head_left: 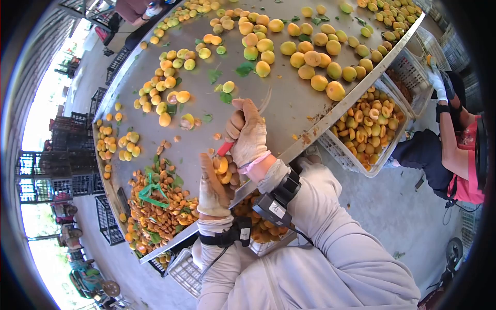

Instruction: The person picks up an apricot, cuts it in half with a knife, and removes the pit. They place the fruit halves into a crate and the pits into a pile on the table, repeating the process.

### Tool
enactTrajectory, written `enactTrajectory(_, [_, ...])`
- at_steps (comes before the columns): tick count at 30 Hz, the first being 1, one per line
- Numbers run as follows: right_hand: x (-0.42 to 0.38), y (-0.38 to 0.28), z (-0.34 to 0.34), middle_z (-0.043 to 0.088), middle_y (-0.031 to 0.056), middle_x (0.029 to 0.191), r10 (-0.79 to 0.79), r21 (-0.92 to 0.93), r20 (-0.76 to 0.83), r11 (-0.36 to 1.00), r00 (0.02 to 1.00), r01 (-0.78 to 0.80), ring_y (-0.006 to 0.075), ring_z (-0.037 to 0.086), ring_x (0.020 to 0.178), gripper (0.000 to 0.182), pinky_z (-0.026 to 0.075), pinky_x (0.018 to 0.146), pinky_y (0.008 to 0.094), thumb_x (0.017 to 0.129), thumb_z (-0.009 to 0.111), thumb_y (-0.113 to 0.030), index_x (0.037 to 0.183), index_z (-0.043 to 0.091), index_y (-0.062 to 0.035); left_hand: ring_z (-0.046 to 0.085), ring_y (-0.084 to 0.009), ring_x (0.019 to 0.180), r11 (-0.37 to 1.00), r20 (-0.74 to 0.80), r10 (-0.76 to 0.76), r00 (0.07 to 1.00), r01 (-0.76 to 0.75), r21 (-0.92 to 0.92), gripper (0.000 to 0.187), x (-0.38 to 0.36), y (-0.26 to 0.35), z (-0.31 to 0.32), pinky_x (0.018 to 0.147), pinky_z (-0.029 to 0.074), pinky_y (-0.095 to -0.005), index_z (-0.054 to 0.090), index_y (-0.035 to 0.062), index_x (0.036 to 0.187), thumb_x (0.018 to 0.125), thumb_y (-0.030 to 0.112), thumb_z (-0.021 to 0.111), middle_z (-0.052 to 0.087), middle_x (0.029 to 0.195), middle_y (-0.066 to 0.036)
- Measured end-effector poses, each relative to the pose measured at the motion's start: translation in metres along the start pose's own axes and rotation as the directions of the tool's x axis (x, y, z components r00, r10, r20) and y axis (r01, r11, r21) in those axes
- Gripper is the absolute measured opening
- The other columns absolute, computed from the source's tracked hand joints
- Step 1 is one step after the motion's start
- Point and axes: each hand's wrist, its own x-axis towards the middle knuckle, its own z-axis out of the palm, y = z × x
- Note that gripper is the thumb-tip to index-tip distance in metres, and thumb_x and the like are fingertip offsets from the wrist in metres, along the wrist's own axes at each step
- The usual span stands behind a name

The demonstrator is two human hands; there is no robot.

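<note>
Near the table's front edge, my gloved left hand is closed around an apricot that is split, its orange flesh showing. Just above it, my gloved right hand grips a red-handled knife. A thin curved metal blade sticks out past the thumb side of that fist. Whole apricots are spread over the metal table beyond my hands. To the left lies a heap of apricot pits and scraps with leaves and green string.
Below my forearms, a crate of apricot halves stands against the table edge. Another crate of halves is at the right, beside a person in pink. A second person is at the far left. Black crates are stacked beyond the table.
</note>
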Motion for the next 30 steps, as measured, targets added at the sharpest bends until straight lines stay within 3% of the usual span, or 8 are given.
enactTrajectory(11, [0.020,-0.033,-0.009,0.022,-0.0063,0.052,-0.049,0.204,0.128,0.979,0.991,0.023,0.0078,0.024,0.044,0.021,0.023,0.045,0.0265,0.094,0.055,-0.036,0.091,0.056,-0.0145,0.054,-0.0151,0.079,0.967,0.164,0.187,0.968,-0.153,-0.202,0.038,0.017,0.007,-0.022,0.063,0.046,-0.0256,0.053,0.0086,0.118,0.086,0.015,0.070,0.058,0.099,-0.007])
enactTrajectory(16, [0.008,-0.050,0.003,0.036,-0.0040,0.054,-0.167,-0.314,0.048,0.934,0.985,0.173,0.0108,0.036,0.045,0.021,0.033,0.047,0.0284,0.091,0.059,-0.031,0.095,0.059,-0.0110,0.059,-0.0200,0.085,0.953,0.259,0.133,0.957,-0.052,-0.297,0.035,0.025,0.024,-0.024,0.071,0.052,-0.0327,0.051,0.0072,0.123,0.092,0.019,0.062,0.060,0.107,-0.010])
enactTrajectory(20, [-0.006,-0.021,-0.010,0.059,0.0030,0.069,-0.031,-0.848,0.307,0.444,0.951,0.289,0.0171,0.058,0.060,0.028,0.048,0.056,0.0311,0.085,0.066,-0.030,0.095,0.061,-0.0042,0.061,-0.0243,0.094,0.951,0.399,0.164,0.902,-0.037,-0.307,0.036,0.038,0.023,-0.020,0.078,0.053,-0.0362,0.049,0.0047,0.125,0.098,0.029,0.050,0.060,0.112,-0.013])
enactTrajectory(22, [-0.019,-0.013,-0.012,0.063,0.0064,0.075,0.005,-0.908,0.374,0.205,0.927,0.365,0.0182,0.062,0.067,0.030,0.051,0.060,0.0314,0.083,0.069,-0.030,0.092,0.061,-0.0024,0.060,-0.0259,0.099,0.950,0.236,0.310,0.921,-0.289,-0.118,0.039,0.034,0.016,0.000,0.082,0.051,-0.0362,0.048,0.0022,0.127,0.100,0.031,0.046,0.059,0.115,-0.015])
enactTrajectory(23, [-0.022,-0.015,-0.009,0.062,0.0069,0.075,0.042,-0.925,0.313,0.241,0.949,0.294,0.0174,0.062,0.065,0.031,0.051,0.059,0.0314,0.082,0.070,-0.030,0.093,0.060,-0.0025,0.059,-0.0268,0.104,0.638,0.360,0.494,0.791,-0.612,0.468,0.042,0.021,0.017,0.010,0.087,0.049,-0.0364,0.047,-0.0002,0.128,0.101,0.032,0.041,0.058,0.118,-0.017])
enactTrajectory(24, [-0.025,-0.020,-0.004,0.062,0.0073,0.074,0.079,-0.936,0.252,0.274,0.964,0.222,0.0166,0.061,0.064,0.032,0.051,0.058,0.0314,0.081,0.071,-0.030,0.094,0.059,-0.0026,0.057,-0.0278,0.108,-0.018,0.460,0.646,0.609,-0.591,0.807,0.046,0.008,0.019,0.023,0.092,0.047,-0.0366,0.046,-0.0026,0.130,0.102,0.033,0.037,0.057,0.120,-0.019])
enactTrajectory(27, [-0.028,-0.030,0.001,0.057,0.0044,0.069,0.208,-0.903,0.183,0.421,0.961,0.080,0.0113,0.054,0.053,0.029,0.044,0.047,0.0268,0.081,0.070,-0.024,0.096,0.056,-0.0035,0.058,-0.0252,0.105,0.753,0.163,0.594,0.788,-0.616,0.234,0.040,0.011,0.012,0.028,0.086,0.048,-0.0336,0.046,-0.0034,0.130,0.100,0.023,0.047,0.058,0.118,-0.017])
enactTrajectory(30, [-0.027,-0.033,0.001,0.055,0.0027,0.066,0.304,-0.882,0.187,0.471,0.934,0.023,0.0099,0.052,0.047,0.027,0.041,0.041,0.0247,0.081,0.068,-0.018,0.100,0.053,-0.0042,0.059,-0.0211,0.097,0.828,0.160,0.553,0.818,-0.561,0.011,0.037,0.010,0.008,0.026,0.074,0.050,-0.0310,0.048,-0.0016,0.127,0.096,0.016,0.056,0.060,0.116,-0.015])
